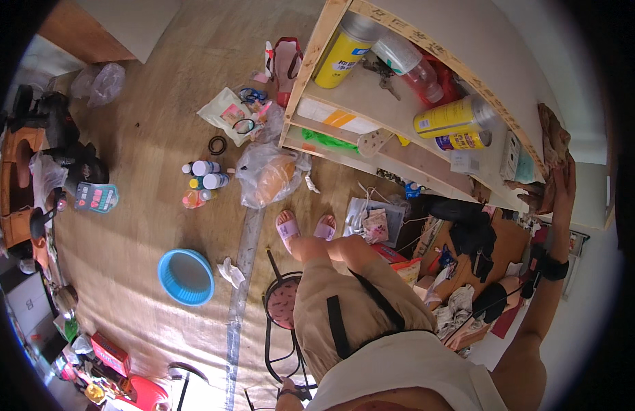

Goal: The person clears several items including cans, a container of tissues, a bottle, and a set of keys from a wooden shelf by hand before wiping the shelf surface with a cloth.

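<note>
My right hand (561,180) holds a crumpled brown cloth (553,136) against the right end of a wooden shelf unit (384,115). A black band is round that wrist. Low in the view, my left hand (288,386) is at the black metal frame of a seat with a pink patterned pad (282,303); its fingers are too small to make out. On the shelf are a yellow can (343,54), another yellow can (448,119) lying on its side, a clear plastic bottle (412,67), keys (386,82) and a small white box (464,161).
Near my feet in pink slippers (287,228) lie a clear plastic bag (271,174) and several small bottles (207,174). A blue basin (185,302) stands on the floor beside a crumpled white tissue (230,272). Clothes (458,303) and a black bag (469,231) crowd the right side.
</note>
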Tool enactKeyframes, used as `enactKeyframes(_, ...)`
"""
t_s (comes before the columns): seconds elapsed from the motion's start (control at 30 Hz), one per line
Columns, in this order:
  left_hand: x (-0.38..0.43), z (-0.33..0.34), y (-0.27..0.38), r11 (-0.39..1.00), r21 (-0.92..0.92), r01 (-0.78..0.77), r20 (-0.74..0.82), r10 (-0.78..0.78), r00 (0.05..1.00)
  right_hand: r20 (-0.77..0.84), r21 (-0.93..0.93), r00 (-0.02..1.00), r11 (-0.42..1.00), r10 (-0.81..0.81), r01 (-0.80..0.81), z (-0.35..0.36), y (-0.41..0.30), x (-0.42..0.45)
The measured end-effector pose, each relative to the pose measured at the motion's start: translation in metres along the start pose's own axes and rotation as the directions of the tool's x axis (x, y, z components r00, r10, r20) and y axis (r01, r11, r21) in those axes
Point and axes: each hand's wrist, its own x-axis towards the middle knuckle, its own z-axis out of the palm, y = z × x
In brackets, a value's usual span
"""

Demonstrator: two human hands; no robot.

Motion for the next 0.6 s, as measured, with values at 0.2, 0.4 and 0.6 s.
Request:
enactKeyframes(0.2,0.041,-0.048,0.048,0.941,0.175,-0.29,-0.128,0.314,0.941,0.113,0.143,0.993,0.989,0.029,-0.045,-0.001,0.0,0.009)
enactKeyframes(0.4,0.086,-0.233,0.242,0.589,0.348,-0.729,-0.386,0.799,0.461,0.154,0.158,0.987,0.987,-0.04,0.016,0.003,-0.012,0.004)
enactKeyframes(0.6,-0.246,-0.235,0.517,-0.197,0.159,-0.967,-0.208,0.951,-0.228,0.151,0.188,0.986,0.982,-0.065,0.036,0.001,-0.029,-0.01)
